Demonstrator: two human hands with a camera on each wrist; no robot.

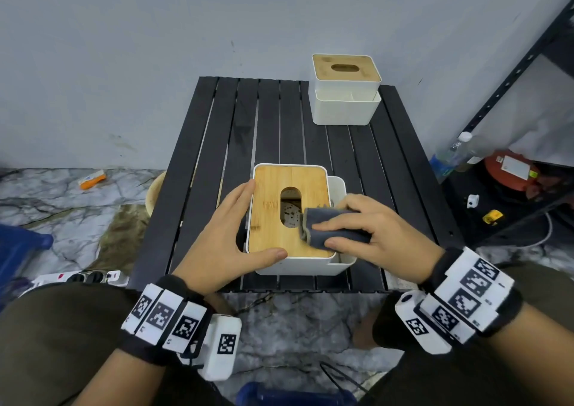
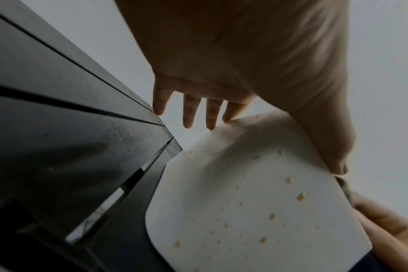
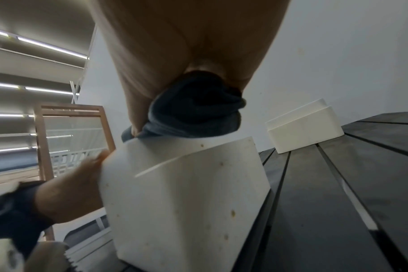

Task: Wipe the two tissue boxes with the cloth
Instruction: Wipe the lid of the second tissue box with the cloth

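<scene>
1. On a black slatted table (image 1: 279, 116), the near tissue box (image 1: 273, 265) is braced by the left hand (image 1: 223, 237) while a folded grey cloth (image 1: 329, 228) is pressed onto its bamboo lid (image 1: 267, 216) by the right hand (image 1: 379, 234).

2. The left hand is spread wide and flat, with its fingers (image 2: 211, 114) laid straight along the box's left wall and the thumb resting on the lid's near edge; nothing is gripped by it.

3. The cloth is held bunched under the right hand's curled fingers and thumb, near the lid's right edge and just beside the oval opening (image 1: 291, 206). In the right wrist view the cloth (image 3: 198, 114) is seen wadded under the palm, atop the box's white wall (image 3: 182, 202).

4. The far tissue box (image 1: 344, 107) stands well apart at the table's far right corner, touched by no hand.

5. Small brownish specks are shown on the near box's white wall (image 2: 256, 202) in the left wrist view, so the sides are judged not yet wiped clean.

6. The boxes are judged stiff, light and smooth-walled, and likely to slide on the slats if rubbed unbraced. A steadying hold is best taken flat against the wall opposite the wiping stroke, as is done now.

7. The cloth is soft and limp, and is best kept folded in a pad under the fingers. Whether the lid sits loose cannot be told.
</scene>
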